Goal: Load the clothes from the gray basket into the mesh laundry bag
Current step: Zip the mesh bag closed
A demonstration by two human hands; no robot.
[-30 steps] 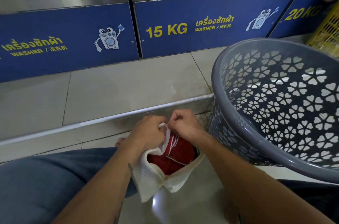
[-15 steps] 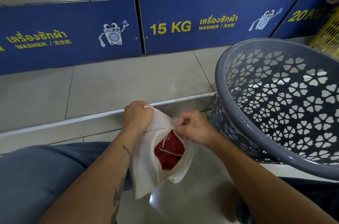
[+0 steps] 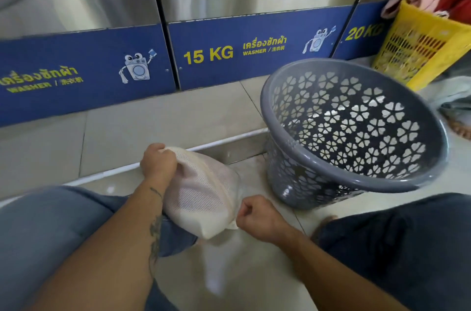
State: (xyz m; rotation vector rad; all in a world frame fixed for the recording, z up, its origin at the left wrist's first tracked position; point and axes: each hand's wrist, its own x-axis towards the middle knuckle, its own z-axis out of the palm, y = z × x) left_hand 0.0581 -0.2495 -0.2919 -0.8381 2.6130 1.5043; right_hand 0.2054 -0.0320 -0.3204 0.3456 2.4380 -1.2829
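Observation:
The white mesh laundry bag (image 3: pixel 204 191) lies bulging between my knees on the tiled floor, its opening zipped closed so the red clothing inside no longer shows. My left hand (image 3: pixel 158 161) grips the bag's far top corner. My right hand (image 3: pixel 254 215) pinches the near end of the zip seam, fingers curled tight. To the right stands the gray basket (image 3: pixel 356 178) with flower-shaped holes, tilted toward me; no clothes are visible inside it.
Washers with blue base panels (image 3: pixel 209 55) line the back, above a raised tiled step (image 3: pixel 153 127) with a metal edge. A yellow crate (image 3: pixel 420 45) of clothes stands at far right. My knees in jeans (image 3: pixel 51 234) flank the bag.
My right hand has drawn the zip along the bag toward me, closing it over the red clothing. My left hand kept hold of the far corner. The view has pulled back and up.

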